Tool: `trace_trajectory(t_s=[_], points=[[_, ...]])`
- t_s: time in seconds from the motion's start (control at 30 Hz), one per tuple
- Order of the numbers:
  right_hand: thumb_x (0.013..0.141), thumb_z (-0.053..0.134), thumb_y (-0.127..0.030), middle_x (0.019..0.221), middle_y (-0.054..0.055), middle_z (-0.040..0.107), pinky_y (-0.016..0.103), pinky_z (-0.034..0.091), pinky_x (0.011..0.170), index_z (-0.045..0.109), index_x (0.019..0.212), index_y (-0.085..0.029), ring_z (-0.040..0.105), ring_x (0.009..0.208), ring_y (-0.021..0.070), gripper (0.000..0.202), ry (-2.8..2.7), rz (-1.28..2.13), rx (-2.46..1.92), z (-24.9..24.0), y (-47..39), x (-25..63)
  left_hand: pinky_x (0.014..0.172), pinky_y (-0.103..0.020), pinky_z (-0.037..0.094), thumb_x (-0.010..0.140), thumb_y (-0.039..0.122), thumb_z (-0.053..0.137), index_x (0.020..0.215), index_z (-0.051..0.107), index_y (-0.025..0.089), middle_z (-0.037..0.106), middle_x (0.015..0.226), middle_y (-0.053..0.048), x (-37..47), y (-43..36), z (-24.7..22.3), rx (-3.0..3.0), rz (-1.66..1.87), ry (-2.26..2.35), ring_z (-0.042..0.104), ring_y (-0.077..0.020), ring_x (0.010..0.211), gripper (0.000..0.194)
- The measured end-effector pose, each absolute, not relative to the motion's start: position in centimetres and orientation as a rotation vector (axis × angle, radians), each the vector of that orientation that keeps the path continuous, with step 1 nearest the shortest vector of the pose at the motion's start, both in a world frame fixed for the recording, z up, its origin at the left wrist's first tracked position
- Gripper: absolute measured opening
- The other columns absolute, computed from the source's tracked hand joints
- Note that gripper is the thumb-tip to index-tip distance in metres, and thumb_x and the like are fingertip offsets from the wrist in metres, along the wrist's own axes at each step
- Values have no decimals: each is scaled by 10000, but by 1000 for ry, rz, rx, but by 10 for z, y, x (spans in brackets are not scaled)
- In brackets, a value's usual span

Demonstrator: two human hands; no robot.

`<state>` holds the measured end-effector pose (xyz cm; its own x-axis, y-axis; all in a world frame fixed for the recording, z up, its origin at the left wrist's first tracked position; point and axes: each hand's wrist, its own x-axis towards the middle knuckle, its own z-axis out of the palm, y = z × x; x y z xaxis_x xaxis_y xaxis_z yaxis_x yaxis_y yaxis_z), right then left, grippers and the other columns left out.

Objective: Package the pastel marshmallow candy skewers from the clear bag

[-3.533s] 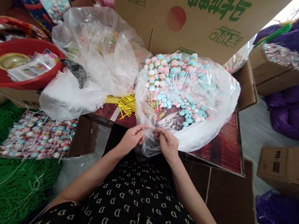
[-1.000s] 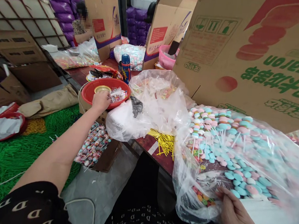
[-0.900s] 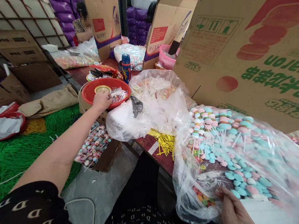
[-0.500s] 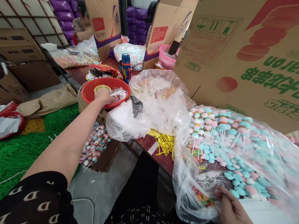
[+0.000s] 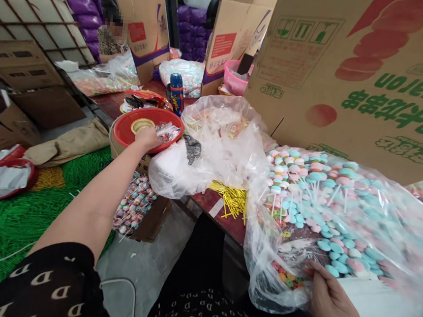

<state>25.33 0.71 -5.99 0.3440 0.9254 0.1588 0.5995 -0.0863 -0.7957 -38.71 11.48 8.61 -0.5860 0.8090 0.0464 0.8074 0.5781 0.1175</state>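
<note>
My left hand (image 5: 148, 138) reaches into a red basin (image 5: 122, 136), beside a round gold tin (image 5: 142, 124) and several small wrapped packets (image 5: 168, 132). Its fingers are mostly hidden from me, so a grip cannot be made out. At the lower right, my right hand (image 5: 336, 300) is closed in a pinch on the crinkled film of a clear plastic bag (image 5: 269, 282). Coloured ring candies (image 5: 286, 275) lie just left of its fingertips. Beyond it are loose pink and blue marshmallow-like candies (image 5: 339, 256), and skewers of stacked ones (image 5: 316, 172) lie farther back.
Yellow twist ties (image 5: 234, 200) lie at the table edge. A blue bottle (image 5: 176, 94) stands behind the basin. Large cardboard boxes (image 5: 305, 97) rise at the back. Below left are a box of wrapped lollipops (image 5: 133, 206) and green netting (image 5: 0, 238). A person (image 5: 111, 31) sits at the far left.
The view has shifted slightly. My left hand has turned a little in the basin, showing more of the gold tin. My right hand stays in nearly the same place.
</note>
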Motion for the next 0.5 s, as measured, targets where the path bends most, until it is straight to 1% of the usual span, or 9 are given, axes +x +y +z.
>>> trace_trajectory(t_s=[0.1,0.3,0.37,0.43,0.5], points=[[852,607,-538,881,68,839,397,620,859,807,1056,-194,791,897,302,447,-1358,485,-1800,-58,7,252,882,-381,465,759,428,813,1101,690,30,745,1126,-242,-395,118,87,1406,163,2733,682,-382,1125,539],[817,596,-557,871,71,837,410,614,874,805,1042,-200,793,914,311,472,-1326,520,-1831,-53,8,250,900,-370,476,722,371,837,1214,697,41,743,1182,-225,-410,121,88,1367,183,2664,686,-367,1110,609],[801,590,-564,859,72,834,410,614,877,805,1022,-199,792,908,311,478,-1319,521,-1832,-51,8,248,925,-371,479,703,355,848,1238,705,75,752,1186,-202,-410,120,87,1361,256,2657,682,-370,1132,620],[784,586,-562,854,73,834,409,612,885,807,1001,-199,791,905,311,478,-1316,515,-1834,-49,9,246,963,-386,475,691,332,852,1301,686,109,755,1202,-180,-411,118,86,1328,405,2659,673,-368,1155,671],[768,588,-552,862,71,837,409,609,893,811,979,-201,791,903,311,466,-1323,504,-1836,-47,9,245,988,-410,472,686,308,853,1370,641,104,753,1218,-174,-413,115,87,1268,589,2646,665,-350,1145,744]])
